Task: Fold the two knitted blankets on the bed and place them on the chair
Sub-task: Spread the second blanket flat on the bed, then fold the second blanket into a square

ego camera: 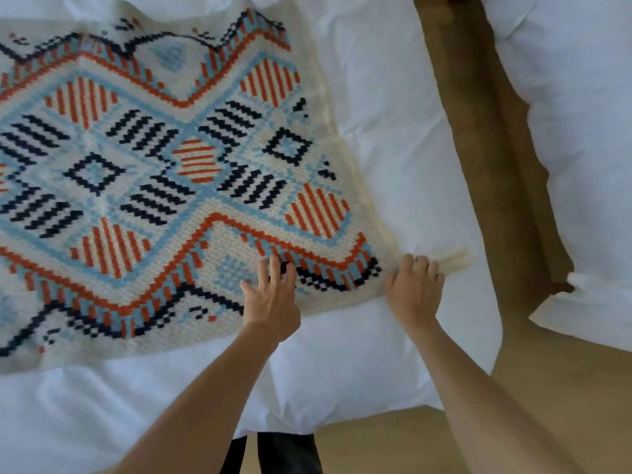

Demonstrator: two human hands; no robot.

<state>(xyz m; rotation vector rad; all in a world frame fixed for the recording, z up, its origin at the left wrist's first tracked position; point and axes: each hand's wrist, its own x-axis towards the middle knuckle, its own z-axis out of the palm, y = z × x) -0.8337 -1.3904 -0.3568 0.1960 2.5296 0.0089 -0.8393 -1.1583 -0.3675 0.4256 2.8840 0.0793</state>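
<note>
- The right hand [414,289] curls its fingers over the near right corner of the knitted blanket [164,186]; the grip closes on the cream edge there, and the cloth bunches into a small tuft just beyond the knuckles.
- The left hand [272,295] lies just to the left of that grip, fingers spread and straight, pressing flat on the blanket's patterned border.
- The blanket runs away from both hands, up and to the left, lying spread open on the bed [393,172], with orange, navy and light blue diamonds and zigzags on cream.
- The white bedding wrinkles around the blanket and shows bare beneath the forearms.
- To the right of the grip a strip of tan floor [485,159] separates this bed from a second white bed [581,131].
- Below the arms, something dark [290,453] shows at the bed's near edge; I cannot tell what it is.
</note>
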